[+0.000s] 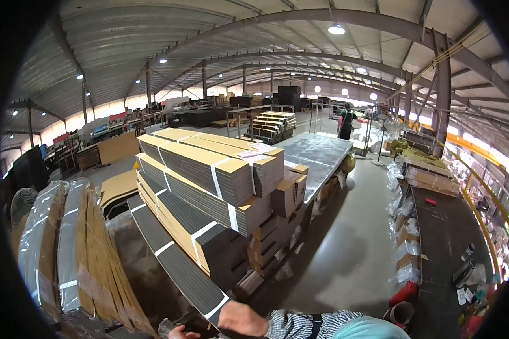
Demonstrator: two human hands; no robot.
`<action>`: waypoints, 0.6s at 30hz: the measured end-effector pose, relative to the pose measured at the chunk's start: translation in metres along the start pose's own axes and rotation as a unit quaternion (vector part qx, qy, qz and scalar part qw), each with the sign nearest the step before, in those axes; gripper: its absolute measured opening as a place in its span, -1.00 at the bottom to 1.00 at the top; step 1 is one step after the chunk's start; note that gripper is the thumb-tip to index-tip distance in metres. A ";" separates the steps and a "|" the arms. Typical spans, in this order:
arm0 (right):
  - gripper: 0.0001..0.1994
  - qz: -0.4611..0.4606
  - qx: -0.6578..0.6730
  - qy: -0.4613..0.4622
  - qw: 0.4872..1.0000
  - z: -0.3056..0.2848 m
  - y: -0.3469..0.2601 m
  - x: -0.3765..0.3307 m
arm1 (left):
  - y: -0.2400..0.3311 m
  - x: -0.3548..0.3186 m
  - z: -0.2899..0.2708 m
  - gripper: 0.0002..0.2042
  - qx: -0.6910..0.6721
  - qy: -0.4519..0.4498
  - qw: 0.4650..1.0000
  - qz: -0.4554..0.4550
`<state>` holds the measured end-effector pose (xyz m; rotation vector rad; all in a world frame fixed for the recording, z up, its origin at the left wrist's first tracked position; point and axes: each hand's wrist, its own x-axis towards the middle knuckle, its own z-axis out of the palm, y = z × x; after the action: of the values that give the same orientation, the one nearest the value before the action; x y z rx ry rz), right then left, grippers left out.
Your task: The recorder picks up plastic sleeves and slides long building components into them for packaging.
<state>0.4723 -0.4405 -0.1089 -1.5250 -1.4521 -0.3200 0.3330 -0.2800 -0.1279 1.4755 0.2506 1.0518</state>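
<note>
My right hand (243,320), in a black-and-white striped sleeve (291,324), is at the near end of a dark grey ribbed bundle (195,285) bound with white straps. Its back faces up and its fingers are blurred, so whether it grips is unclear. Only part of my left hand (183,333) shows at the lower edge, fingers bent, close to a piece of clear plastic (165,326). What it holds, if anything, is cut off. Behind the grey bundle, strapped stacks of tan-topped boards (209,161) are piled in layers.
Long plastic-wrapped bundles (42,243) stand at the left. A metal-topped table (316,150) lies beyond the pile. To the right, past a concrete aisle (345,243), runs a dark worktable (447,231) with bagged cartons alongside. A person (346,121) stands far down the aisle.
</note>
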 end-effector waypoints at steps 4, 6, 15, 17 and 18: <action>-0.76 0.131 0.198 0.019 0.971 -0.021 -0.003 0.033 | -0.023 -0.002 -0.022 -0.51 0.008 0.038 0.998 -0.048; -0.84 0.201 0.223 -0.134 0.945 -0.002 -0.023 0.023 | -0.011 0.002 -0.001 -0.53 -0.007 0.040 0.996 -0.074; -0.91 -0.006 0.071 -0.020 0.997 0.010 0.002 0.023 | -0.005 0.016 0.014 -0.69 0.040 0.042 0.998 -0.020; -0.91 -0.009 0.062 -0.018 0.998 0.003 0.002 0.021 | 0.018 0.014 0.031 -0.77 0.035 0.030 0.995 -0.084; -0.91 -0.012 0.058 -0.018 0.998 0.000 0.002 0.020 | 0.018 0.015 0.030 -0.77 0.034 0.026 0.996 -0.081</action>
<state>0.4787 -0.4280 -0.0948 -1.4272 -1.4925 -0.2204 0.3554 -0.2939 -0.1009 1.4627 0.4402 0.9594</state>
